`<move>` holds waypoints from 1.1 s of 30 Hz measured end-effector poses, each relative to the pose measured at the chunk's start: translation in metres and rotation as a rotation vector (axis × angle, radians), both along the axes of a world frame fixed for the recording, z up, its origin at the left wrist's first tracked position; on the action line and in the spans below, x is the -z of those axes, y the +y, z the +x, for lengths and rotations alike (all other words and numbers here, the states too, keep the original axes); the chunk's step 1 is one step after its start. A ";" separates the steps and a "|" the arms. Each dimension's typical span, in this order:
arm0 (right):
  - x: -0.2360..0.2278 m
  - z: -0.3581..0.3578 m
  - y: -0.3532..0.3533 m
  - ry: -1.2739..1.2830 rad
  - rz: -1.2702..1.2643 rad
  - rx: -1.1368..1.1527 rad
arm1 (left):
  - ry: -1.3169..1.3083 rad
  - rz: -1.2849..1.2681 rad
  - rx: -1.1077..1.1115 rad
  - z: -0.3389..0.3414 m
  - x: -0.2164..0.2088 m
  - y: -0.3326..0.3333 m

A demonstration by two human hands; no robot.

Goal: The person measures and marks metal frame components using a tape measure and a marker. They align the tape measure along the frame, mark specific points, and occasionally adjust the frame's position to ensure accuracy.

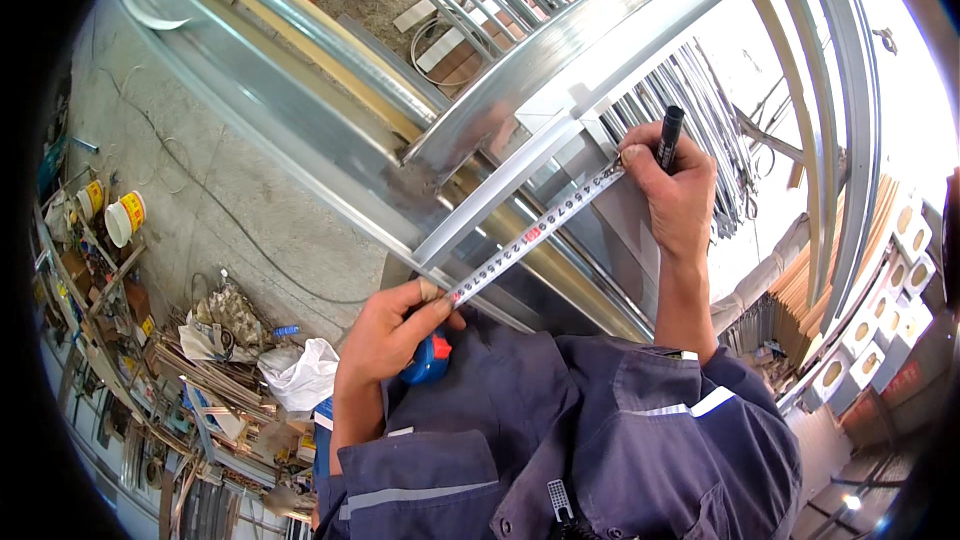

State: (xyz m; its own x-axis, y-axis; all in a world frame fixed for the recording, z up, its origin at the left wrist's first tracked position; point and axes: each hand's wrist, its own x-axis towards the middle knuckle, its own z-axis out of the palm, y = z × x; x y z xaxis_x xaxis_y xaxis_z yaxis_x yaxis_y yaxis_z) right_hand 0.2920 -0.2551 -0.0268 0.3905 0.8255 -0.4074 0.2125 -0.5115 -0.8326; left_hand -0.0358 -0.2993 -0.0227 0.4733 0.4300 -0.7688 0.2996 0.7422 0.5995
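A tape measure [428, 360] with a blue case and a red button sits below my left hand [388, 332]. Closed fingers of that hand pinch its white blade [520, 243] close to the case. The blade runs taut and slanting up to the right. At its far end my right hand [682, 190] pinches the tip, and a black marker pen [669, 136] stands up out of the same closed hand. Just beyond the blade, nearly parallel to it, lies a pale metal angle bar [500, 190] across the steel frame [400, 185].
A wide shiny steel beam [570, 45] crosses the frame ahead. Bundled metal rods [690, 120] lie beyond my right hand. On the floor at left are white buckets [125, 218], a dark cable [225, 200], a white plastic bag [300, 375] and piled scrap [215, 380]. Hollow blocks [865, 330] stand at right.
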 end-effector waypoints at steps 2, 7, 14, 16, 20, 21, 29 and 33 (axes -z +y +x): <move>0.000 0.001 0.000 0.047 0.006 -0.005 | 0.035 -0.046 -0.026 0.001 -0.003 -0.004; 0.000 0.000 0.000 0.065 0.040 -0.006 | 0.097 -0.043 0.026 0.000 -0.005 -0.003; 0.002 0.004 0.003 0.102 0.079 -0.073 | 0.171 -0.074 0.011 0.007 -0.012 0.002; 0.004 0.005 0.003 0.110 0.086 -0.068 | 0.182 -0.084 0.042 0.008 -0.014 0.006; 0.005 0.005 0.003 0.122 0.109 -0.070 | 0.169 -0.075 0.023 0.008 -0.012 0.004; 0.005 0.006 0.004 0.120 0.118 -0.075 | 0.163 -0.078 0.022 0.007 -0.012 0.004; 0.004 0.005 0.003 0.093 0.116 -0.097 | 0.130 -0.059 -0.007 0.006 -0.013 0.002; 0.007 0.006 0.002 0.077 0.123 -0.107 | 0.115 -0.074 -0.024 0.005 -0.010 0.001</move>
